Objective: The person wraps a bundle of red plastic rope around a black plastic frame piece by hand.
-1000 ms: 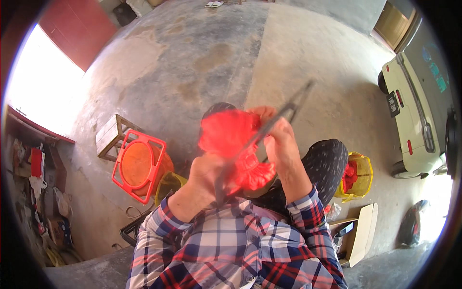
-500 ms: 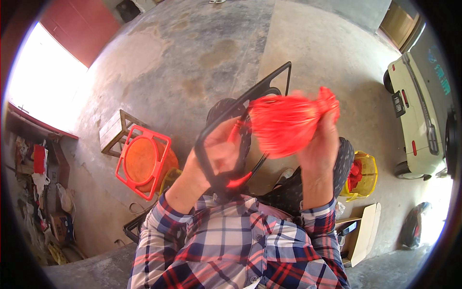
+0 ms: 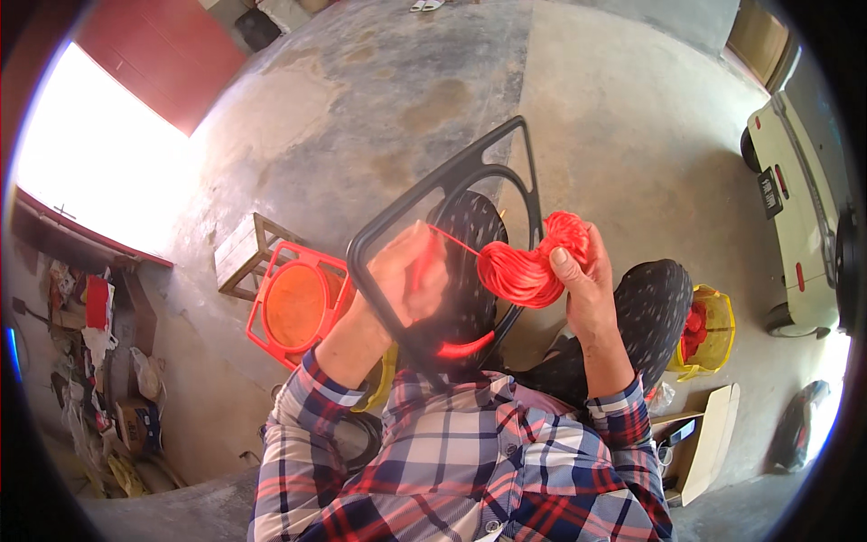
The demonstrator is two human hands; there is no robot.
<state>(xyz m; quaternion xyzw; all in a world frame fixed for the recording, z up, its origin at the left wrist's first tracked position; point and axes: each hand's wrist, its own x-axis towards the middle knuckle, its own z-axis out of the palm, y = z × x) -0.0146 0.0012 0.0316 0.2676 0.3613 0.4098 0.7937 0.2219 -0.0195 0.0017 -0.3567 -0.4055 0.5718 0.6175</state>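
Seen from the head camera, the right hand [image 3: 587, 289] grips a bundle of red cord [image 3: 533, 262], its fingers closed tight round it with the thumb pressed on the side. The left hand [image 3: 411, 280] is blurred; its fingers look curled round the rim of a black frame [image 3: 452, 181], but how tightly I cannot tell. One thin red strand runs from the bundle leftward to the left hand, so the cord lies to the right of those fingers and its line goes almost straight across, sloping a little down to the right. The right hand is the nearer one to the bundle. The frame stands tilted, its long side pointing up and away from the person, above the dark dotted trousers [image 3: 659, 298]. On the floor [image 3: 379, 99] to the left sits an orange stool [image 3: 293, 303] beside a wooden stool [image 3: 239, 257]. To the right is a yellow basket [image 3: 718, 330] with red stuff inside, and a flat cardboard box [image 3: 709, 438] nearby. A pale car [image 3: 795, 226] stands far right.
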